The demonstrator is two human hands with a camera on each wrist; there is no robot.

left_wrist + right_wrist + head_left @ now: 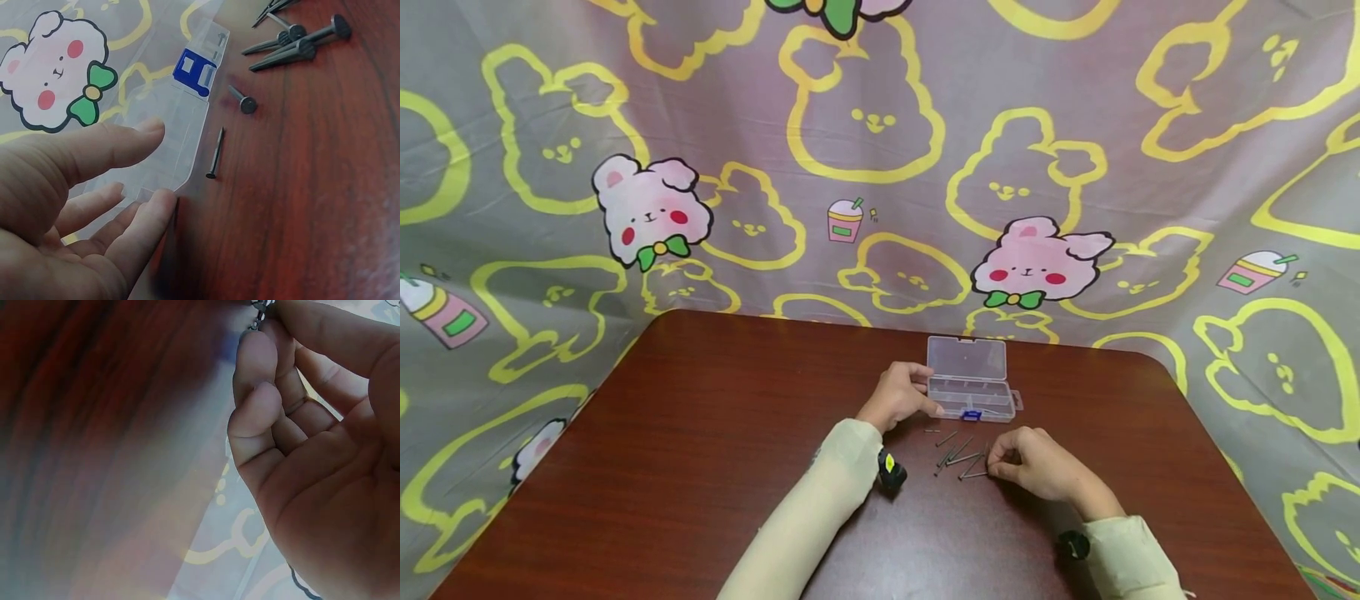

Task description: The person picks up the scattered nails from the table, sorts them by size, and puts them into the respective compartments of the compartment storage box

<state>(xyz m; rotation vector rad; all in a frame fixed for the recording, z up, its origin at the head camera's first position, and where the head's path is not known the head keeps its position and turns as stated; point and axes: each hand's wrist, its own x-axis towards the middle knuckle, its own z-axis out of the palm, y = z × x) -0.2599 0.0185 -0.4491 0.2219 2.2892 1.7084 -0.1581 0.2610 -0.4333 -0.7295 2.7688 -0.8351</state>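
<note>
A clear plastic case (pixel 970 410) with dividers and a blue latch (pixel 195 72) stands with its lid (pixel 966 358) raised. My left hand (pixel 901 395) is at the case's left end, thumb by the front corner and fingers, fairly straight, along the side. Several dark metal nails (pixel 955 457) lie scattered in front of the case. A small nail (pixel 215 153) lies close by its front wall. Over the right side of the nails, my right hand (pixel 1037 465) pinches a nail between thumb and fingertips. Only a bit of dark metal shows there in the right wrist view.
The brown wooden table (pixel 700 467) has rounded far corners. A patterned cloth (pixel 880 208) with bears hangs behind and around it. Near the case's front right, a thin nail-like piece (pixel 996 412) seems to lie inside. Dark bands (pixel 891 473) sit on both wrists.
</note>
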